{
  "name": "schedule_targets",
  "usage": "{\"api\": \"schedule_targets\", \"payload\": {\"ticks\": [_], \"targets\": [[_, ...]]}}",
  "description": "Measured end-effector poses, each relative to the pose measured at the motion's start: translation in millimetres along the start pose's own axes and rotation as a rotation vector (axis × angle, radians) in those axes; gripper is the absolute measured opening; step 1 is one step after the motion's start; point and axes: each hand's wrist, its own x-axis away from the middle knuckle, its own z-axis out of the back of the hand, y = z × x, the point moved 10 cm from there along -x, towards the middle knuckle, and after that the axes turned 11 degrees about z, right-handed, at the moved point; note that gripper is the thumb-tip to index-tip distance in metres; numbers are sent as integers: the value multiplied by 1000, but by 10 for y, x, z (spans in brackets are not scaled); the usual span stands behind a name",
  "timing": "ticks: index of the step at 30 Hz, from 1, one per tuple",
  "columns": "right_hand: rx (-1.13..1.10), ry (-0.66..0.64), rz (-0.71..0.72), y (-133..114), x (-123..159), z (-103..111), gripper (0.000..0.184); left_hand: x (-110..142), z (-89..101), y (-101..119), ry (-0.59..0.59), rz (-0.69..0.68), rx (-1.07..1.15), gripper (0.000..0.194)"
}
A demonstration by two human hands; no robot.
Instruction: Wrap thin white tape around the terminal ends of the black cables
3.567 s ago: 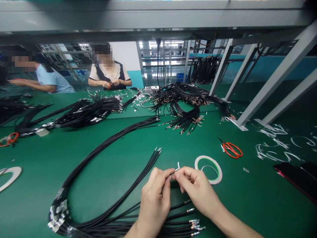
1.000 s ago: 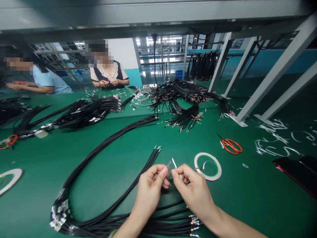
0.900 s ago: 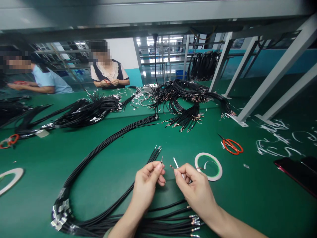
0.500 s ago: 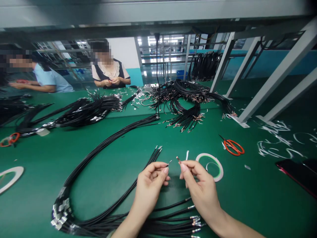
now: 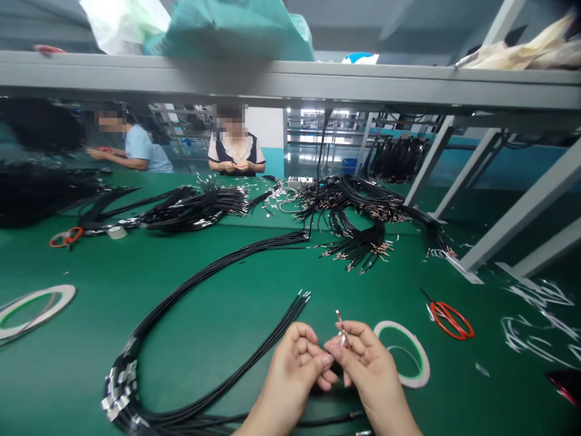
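My left hand [image 5: 299, 369] and my right hand [image 5: 365, 360] meet low in the view, thumbs and fingertips nearly touching. Both are closed on a thin black cable. Its bare, copper-coloured end [image 5: 342, 333] sticks up from the fingers of my right hand. My left thumb and fingers pinch by the dark cable part, mostly hidden behind the fingertips. Left of my hands a looped bundle of black cables [image 5: 181, 287] lies on the green table [image 5: 218, 339], with silvery foil wraps [image 5: 120, 387] at its bend. Several stripped tips [image 5: 305, 295] of the bundle point up beside my left hand.
A tape roll [image 5: 424, 357] lies right of my right hand, with orange-handled scissors [image 5: 451, 320] beyond it. Another roll [image 5: 63, 300] is at the left. Cable heaps [image 5: 358, 194] lie farther back. Metal legs [image 5: 521, 200] and a shelf [image 5: 385, 85] frame the table. Two people sit opposite.
My hands, apart before with a tip in each, have come together. More of the bare copper end shows above my right fingers. The camera has tilted up, bringing bags on the shelf into view.
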Motion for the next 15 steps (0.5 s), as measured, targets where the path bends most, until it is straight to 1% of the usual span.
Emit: {"api": "schedule_targets", "payload": {"ticks": [3, 7, 10, 13, 15], "targets": [[24, 15, 10, -17, -9, 6, 44, -31, 15, -7, -5, -36, 2, 33], [183, 116, 130, -205, 46, 146, 37, 10, 38, 62, 29, -113, -52, 26], [308, 116, 188, -306, 114, 176, 30, 92, 76, 189, 120, -201, -219, 21], [410, 60, 229, -355, 169, 118, 25, 192, 85, 321, 232, -318, -455, 19], [460, 30, 239, -362, 194, 71, 25, 241, 69, 361, 273, -379, -556, 18]]}}
